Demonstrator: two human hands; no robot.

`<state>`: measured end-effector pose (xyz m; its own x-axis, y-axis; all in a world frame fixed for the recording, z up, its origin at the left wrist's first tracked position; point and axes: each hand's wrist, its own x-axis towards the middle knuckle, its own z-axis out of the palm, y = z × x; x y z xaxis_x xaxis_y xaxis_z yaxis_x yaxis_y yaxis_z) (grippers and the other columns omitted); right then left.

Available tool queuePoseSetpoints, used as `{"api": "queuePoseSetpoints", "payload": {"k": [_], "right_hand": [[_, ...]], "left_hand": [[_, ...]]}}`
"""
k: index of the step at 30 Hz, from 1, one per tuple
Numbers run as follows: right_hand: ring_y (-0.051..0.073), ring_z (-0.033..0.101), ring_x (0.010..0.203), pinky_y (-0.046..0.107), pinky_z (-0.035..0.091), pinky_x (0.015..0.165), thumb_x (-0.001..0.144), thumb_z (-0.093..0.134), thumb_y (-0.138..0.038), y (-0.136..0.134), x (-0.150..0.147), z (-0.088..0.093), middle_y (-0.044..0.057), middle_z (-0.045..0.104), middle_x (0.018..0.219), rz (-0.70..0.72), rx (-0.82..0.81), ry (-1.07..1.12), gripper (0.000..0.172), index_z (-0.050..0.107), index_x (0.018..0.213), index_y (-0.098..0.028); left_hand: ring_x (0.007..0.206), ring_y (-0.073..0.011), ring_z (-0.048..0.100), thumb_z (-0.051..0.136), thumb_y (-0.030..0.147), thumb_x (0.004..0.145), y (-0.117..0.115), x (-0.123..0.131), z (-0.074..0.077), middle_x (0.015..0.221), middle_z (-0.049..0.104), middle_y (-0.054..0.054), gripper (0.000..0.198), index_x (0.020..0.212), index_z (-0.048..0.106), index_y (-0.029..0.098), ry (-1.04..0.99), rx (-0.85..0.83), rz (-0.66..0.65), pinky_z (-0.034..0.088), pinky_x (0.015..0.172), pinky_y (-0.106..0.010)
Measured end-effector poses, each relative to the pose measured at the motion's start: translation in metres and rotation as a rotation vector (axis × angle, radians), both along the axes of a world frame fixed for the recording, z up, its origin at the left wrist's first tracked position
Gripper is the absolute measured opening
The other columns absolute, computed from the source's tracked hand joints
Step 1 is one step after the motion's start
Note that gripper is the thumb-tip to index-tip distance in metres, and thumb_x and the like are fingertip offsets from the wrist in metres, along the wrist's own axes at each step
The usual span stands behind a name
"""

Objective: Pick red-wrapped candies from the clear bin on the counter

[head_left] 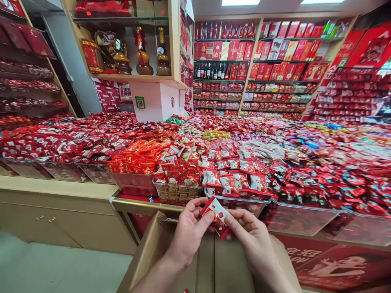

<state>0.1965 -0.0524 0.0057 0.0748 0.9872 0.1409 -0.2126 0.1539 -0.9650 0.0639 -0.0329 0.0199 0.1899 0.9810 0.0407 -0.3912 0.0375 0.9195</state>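
Between both hands is a red and white wrapped candy, tilted, its printed face toward me. My left hand pinches its left side with thumb and fingers. On the right side my right hand grips it the same way, thumb on the front. Below the hands stands a cardboard box with its top open; a small bit of red shows at the bottom edge of the view. Just beyond the hands, similar red and white candies lie in rows in a clear plastic bin.
More clear bins heaped with wrapped sweets line the counter on both sides. Orange-red packets fill one bin to the left. A white pillar and shelves with bottles and red boxes stand behind.
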Motion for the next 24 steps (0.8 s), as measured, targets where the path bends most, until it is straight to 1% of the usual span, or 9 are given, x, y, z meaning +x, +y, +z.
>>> {"api": "queuePoseSetpoints", "payload": {"k": [5, 7, 10, 12, 14, 16, 19, 22, 24], "right_hand": [[0.011, 0.056, 0.061, 0.021, 0.047, 0.054, 0.069, 0.066, -0.033, 0.000, -0.001, -0.013, 0.001, 0.065, 0.076, -0.074, -0.002, 0.103, 0.026, 0.057, 0.089, -0.019], [0.011, 0.056, 0.062, 0.020, 0.046, 0.051, 0.069, 0.066, -0.032, -0.001, 0.001, -0.017, 0.001, 0.064, 0.078, -0.010, -0.015, 0.081, 0.026, 0.056, 0.090, -0.020], [0.010, 0.055, 0.062, 0.017, 0.043, 0.049, 0.071, 0.064, -0.032, -0.006, 0.004, -0.023, 0.001, 0.063, 0.075, 0.114, -0.040, -0.043, 0.025, 0.057, 0.092, -0.020], [0.012, 0.056, 0.067, 0.018, 0.044, 0.049, 0.074, 0.061, -0.034, -0.010, 0.003, -0.026, 0.002, 0.063, 0.080, 0.141, -0.037, -0.073, 0.029, 0.054, 0.099, -0.023], [0.013, 0.058, 0.069, 0.020, 0.044, 0.049, 0.076, 0.057, -0.036, -0.010, 0.005, -0.022, 0.003, 0.064, 0.083, 0.136, -0.015, -0.097, 0.027, 0.052, 0.099, -0.024], [0.015, 0.059, 0.070, 0.023, 0.047, 0.055, 0.077, 0.055, -0.037, -0.001, 0.012, -0.007, 0.003, 0.065, 0.082, 0.096, 0.044, -0.216, 0.021, 0.055, 0.093, -0.022], [0.016, 0.059, 0.074, 0.026, 0.047, 0.068, 0.075, 0.055, -0.033, 0.037, 0.035, 0.038, 0.004, 0.066, 0.082, -0.096, 0.233, -0.538, 0.019, 0.062, 0.087, -0.021], [0.016, 0.058, 0.070, 0.027, 0.046, 0.066, 0.076, 0.051, -0.028, 0.102, 0.055, 0.089, 0.005, 0.065, 0.077, -0.197, 0.346, -0.800, 0.021, 0.062, 0.091, -0.017], [0.013, 0.056, 0.065, 0.024, 0.045, 0.061, 0.078, 0.046, -0.022, 0.148, 0.057, 0.108, 0.005, 0.064, 0.074, -0.166, 0.293, -0.977, 0.020, 0.062, 0.088, -0.014]], "left_hand": [[0.067, -0.0103, 0.058, 0.062, 0.024, 0.073, -0.002, 0.005, -0.002, 0.079, 0.064, 0.000, 0.042, 0.108, 0.039, 0.019, -0.032, 0.012, 0.027, 0.050, 0.059, -0.024], [0.070, -0.0110, 0.058, 0.063, 0.026, 0.072, -0.004, 0.002, -0.005, 0.084, 0.064, -0.002, 0.044, 0.108, 0.040, 0.019, 0.006, 0.013, -0.016, 0.050, 0.063, -0.025], [0.072, -0.0104, 0.058, 0.068, 0.028, 0.066, -0.007, -0.006, -0.015, 0.083, 0.065, -0.002, 0.041, 0.100, 0.050, 0.017, 0.117, 0.006, -0.085, 0.048, 0.064, -0.022], [0.066, -0.0087, 0.056, 0.070, 0.031, 0.064, -0.009, -0.011, -0.022, 0.075, 0.065, 0.000, 0.033, 0.089, 0.054, 0.017, 0.139, -0.009, -0.069, 0.046, 0.059, -0.019], [0.062, -0.0082, 0.054, 0.069, 0.033, 0.065, -0.011, -0.014, -0.027, 0.071, 0.065, 0.002, 0.028, 0.084, 0.054, 0.018, 0.093, -0.026, -0.050, 0.045, 0.058, -0.020], [0.064, -0.0096, 0.055, 0.066, 0.037, 0.067, -0.012, -0.017, -0.030, 0.072, 0.065, 0.001, 0.028, 0.085, 0.055, 0.019, 0.027, -0.010, -0.057, 0.045, 0.061, -0.023], [0.064, -0.0111, 0.057, 0.060, 0.044, 0.070, -0.008, -0.025, -0.040, 0.072, 0.064, -0.001, 0.029, 0.084, 0.059, 0.019, 0.051, 0.038, -0.025, 0.043, 0.061, -0.024], [0.062, -0.0107, 0.054, 0.061, 0.046, 0.068, 0.000, -0.038, -0.066, 0.067, 0.061, 0.000, 0.030, 0.078, 0.059, 0.018, 0.217, 0.021, 0.025, 0.043, 0.063, -0.025], [0.060, -0.0109, 0.053, 0.064, 0.047, 0.063, 0.005, -0.048, -0.090, 0.063, 0.059, 0.002, 0.032, 0.077, 0.059, 0.018, 0.403, -0.044, -0.060, 0.043, 0.062, -0.026]]}}
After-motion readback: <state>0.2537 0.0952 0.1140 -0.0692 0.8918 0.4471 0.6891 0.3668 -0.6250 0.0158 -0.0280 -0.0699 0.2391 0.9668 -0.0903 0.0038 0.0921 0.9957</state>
